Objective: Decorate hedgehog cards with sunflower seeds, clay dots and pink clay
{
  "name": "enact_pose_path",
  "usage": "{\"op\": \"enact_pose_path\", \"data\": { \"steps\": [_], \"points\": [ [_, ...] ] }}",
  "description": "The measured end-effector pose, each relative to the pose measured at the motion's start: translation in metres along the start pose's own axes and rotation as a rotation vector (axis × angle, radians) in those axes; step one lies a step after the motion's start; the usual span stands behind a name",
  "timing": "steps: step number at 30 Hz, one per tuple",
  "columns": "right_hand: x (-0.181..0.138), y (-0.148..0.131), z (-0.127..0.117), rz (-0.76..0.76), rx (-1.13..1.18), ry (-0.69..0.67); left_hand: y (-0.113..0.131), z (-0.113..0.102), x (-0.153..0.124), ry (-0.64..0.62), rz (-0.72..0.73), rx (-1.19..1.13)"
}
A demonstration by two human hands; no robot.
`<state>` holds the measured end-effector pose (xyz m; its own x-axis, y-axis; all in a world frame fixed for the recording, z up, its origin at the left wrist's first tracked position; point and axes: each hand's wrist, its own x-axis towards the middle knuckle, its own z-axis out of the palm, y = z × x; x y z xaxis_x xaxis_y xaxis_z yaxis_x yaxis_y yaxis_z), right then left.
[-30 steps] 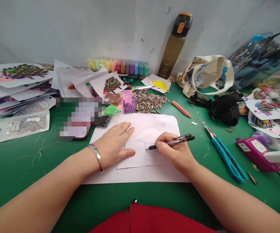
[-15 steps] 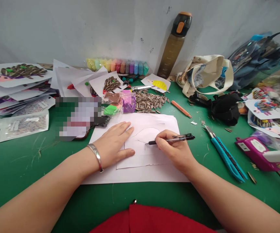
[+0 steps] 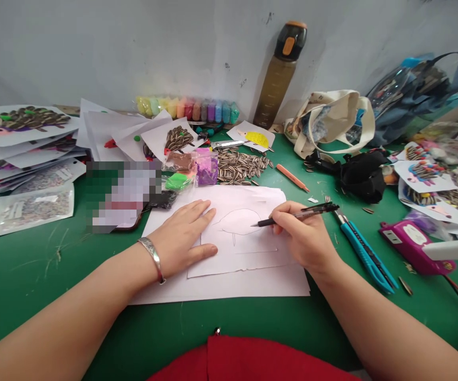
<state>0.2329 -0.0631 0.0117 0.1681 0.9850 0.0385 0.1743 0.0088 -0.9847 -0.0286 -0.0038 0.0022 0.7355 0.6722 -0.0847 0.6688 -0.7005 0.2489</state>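
Note:
My left hand (image 3: pixel 187 235) lies flat with spread fingers on the left part of a white sheet of paper (image 3: pixel 217 264), which rests on a larger white sheet (image 3: pixel 165 291). A thin black outline of a rounded, dome-like body with one narrow leg is drawn on the upper sheet. My right hand (image 3: pixel 308 230) grips a black pen (image 3: pixel 296 214), its tip at the right end of the outline's lower curve. Part of the drawing's right side lies close to my right fingers.
Behind the paper lie sunflower seeds (image 3: pixel 240 165), clay packets (image 3: pixel 206 166) and an orange marker (image 3: pixel 292 178). A blue utility knife (image 3: pixel 366 254) and a purple device (image 3: pixel 407 243) sit to the right. At left are a phone (image 3: pixel 128 201) and stacked seed pictures (image 3: pixel 18 137). A bottle (image 3: pixel 278 79) leans on the wall.
My right hand has moved right with the pen, its tip going from the leg to the body's lower right. The leg now shows uncovered. My left hand stays flat on the paper.

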Motion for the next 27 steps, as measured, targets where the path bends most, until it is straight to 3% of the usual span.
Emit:
{"op": "enact_pose_path", "data": {
  "steps": [7,27],
  "points": [
    [-0.002,-0.002,0.001,-0.020,-0.156,-0.033,0.005,-0.011,0.004,-0.103,-0.024,0.028],
    [-0.001,0.000,0.003,0.018,-0.167,-0.085,0.004,-0.009,0.003,-0.099,-0.039,0.011]
  ]
}}
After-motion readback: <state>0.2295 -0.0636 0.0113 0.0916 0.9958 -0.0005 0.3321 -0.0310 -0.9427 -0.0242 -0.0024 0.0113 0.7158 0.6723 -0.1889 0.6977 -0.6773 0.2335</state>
